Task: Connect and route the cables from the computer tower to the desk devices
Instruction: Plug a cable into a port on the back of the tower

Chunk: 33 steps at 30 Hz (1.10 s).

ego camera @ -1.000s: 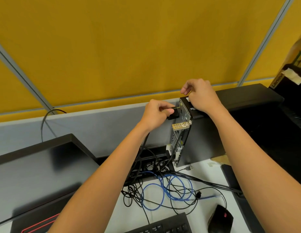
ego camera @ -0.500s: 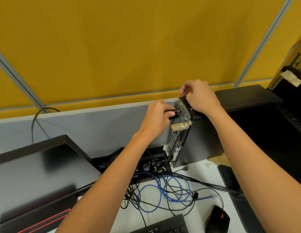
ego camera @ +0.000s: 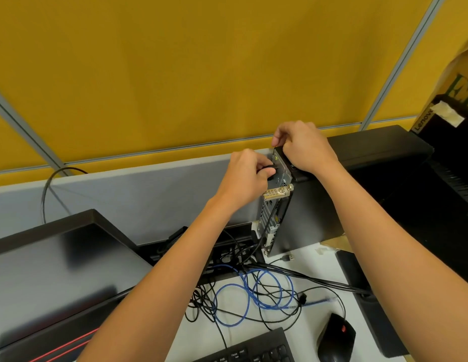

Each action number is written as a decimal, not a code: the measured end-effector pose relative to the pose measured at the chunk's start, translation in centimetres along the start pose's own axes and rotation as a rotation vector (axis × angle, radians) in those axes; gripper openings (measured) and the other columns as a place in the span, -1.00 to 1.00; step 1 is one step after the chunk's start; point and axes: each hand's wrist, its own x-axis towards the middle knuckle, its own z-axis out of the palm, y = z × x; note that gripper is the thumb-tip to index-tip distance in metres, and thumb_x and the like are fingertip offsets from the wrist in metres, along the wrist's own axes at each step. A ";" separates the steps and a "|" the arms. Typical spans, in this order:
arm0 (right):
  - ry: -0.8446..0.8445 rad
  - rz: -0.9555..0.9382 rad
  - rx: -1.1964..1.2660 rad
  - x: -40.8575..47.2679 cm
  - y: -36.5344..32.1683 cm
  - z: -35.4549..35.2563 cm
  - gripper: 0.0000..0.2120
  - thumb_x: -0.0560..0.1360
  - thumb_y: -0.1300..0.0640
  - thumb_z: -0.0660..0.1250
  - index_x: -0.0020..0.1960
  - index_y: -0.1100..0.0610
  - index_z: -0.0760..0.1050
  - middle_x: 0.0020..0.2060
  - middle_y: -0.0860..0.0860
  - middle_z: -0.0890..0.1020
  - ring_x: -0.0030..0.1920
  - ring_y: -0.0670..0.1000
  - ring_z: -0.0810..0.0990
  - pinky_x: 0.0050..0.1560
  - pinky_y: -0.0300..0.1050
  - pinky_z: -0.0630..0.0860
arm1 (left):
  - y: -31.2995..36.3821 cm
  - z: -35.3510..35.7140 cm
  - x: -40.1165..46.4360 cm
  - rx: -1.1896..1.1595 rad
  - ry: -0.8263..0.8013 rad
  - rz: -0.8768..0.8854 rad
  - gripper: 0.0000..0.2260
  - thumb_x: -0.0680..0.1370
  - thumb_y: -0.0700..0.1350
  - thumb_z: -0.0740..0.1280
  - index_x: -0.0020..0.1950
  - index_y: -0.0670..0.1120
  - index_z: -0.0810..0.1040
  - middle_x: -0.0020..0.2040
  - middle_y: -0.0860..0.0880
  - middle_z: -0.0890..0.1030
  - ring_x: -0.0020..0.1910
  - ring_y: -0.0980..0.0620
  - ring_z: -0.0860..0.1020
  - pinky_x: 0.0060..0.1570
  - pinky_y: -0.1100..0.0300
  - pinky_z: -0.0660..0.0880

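Note:
A black computer tower point(ego camera: 314, 212) stands upright on the white desk point(ego camera: 319, 273), its rear panel turned to the left. My left hand point(ego camera: 247, 176) grips a black power plug point(ego camera: 270, 170) and holds it against the top of that rear panel. My right hand point(ego camera: 303, 147) grips the tower's top rear corner. A brass combination lock point(ego camera: 277, 192) hangs on the panel just below the plug. A tangle of black cables point(ego camera: 256, 278) and a looped blue network cable point(ego camera: 253, 293) lies on the desk below. A loose USB plug point(ego camera: 289, 257) lies by the tower's base.
A black monitor point(ego camera: 55, 273) fills the lower left. A black keyboard point(ego camera: 251, 348) and a black mouse point(ego camera: 336, 338) sit at the front edge. A grey and yellow partition point(ego camera: 175, 100) rises behind the desk. A dark box with a cardboard flap point(ego camera: 452, 121) stands at the right.
My left hand has pushed the black plug closer into the tower's rear panel. My right hand has kept its hold on the top corner. The view has shifted slightly.

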 end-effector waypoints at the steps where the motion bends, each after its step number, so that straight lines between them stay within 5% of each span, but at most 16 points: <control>1: -0.004 -0.003 -0.002 0.0 -0.1 0.0 -0.66 0.41 0.37 0.08 -0.14 0.06 0.57 -0.14 0.02 0.64 -0.08 0.11 0.57 -0.10 0.01 0.54 | 0.1 0.0 0.0 -0.010 0.010 -0.010 -0.87 0.54 -0.15 0.38 0.01 -0.14 0.70 -0.25 0.00 0.58 -0.30 0.21 0.44 -0.36 0.47 0.29; 9: 0.010 -0.038 0.053 -0.2 0.3 -0.4 -0.66 0.42 0.40 0.09 -0.18 0.06 0.54 -0.21 -0.01 0.59 -0.11 0.08 0.57 -0.08 0.03 0.55 | -0.8 -0.5 -0.2 -0.023 -0.014 0.009 -0.87 0.54 -0.17 0.38 0.03 -0.13 0.68 -0.16 -0.01 0.58 -0.18 0.09 0.49 -0.15 0.27 0.37; 17: 0.008 -0.040 0.050 -0.1 0.4 -0.2 -0.66 0.42 0.40 0.08 -0.19 0.06 0.54 -0.21 -0.01 0.59 -0.10 0.09 0.57 -0.05 0.08 0.55 | -1.5 -0.1 0.2 -0.106 0.002 -0.045 -0.87 0.53 -0.21 0.38 0.05 -0.15 0.68 -0.16 0.01 0.57 -0.28 0.22 0.45 -0.29 0.48 0.30; 28: 0.006 -0.012 0.031 -0.1 0.0 0.0 -0.67 0.40 0.37 0.09 -0.20 0.04 0.54 -0.17 0.02 0.63 -0.09 0.12 0.58 -0.04 0.12 0.56 | -1.5 0.7 -0.3 -0.018 0.049 0.104 -0.83 0.54 -0.13 0.38 0.09 -0.13 0.67 -0.12 -0.02 0.56 -0.13 0.07 0.49 -0.09 0.27 0.41; 33: -0.009 -0.013 0.019 0.0 -0.1 0.0 -0.70 0.42 0.35 0.10 -0.17 0.07 0.55 -0.14 0.05 0.64 -0.08 0.12 0.57 -0.07 0.07 0.55 | -1.4 0.0 0.1 -0.090 0.021 0.138 -0.90 0.47 -0.18 0.46 -0.06 -0.12 0.59 -0.20 0.03 0.58 -0.25 0.17 0.48 -0.22 0.37 0.44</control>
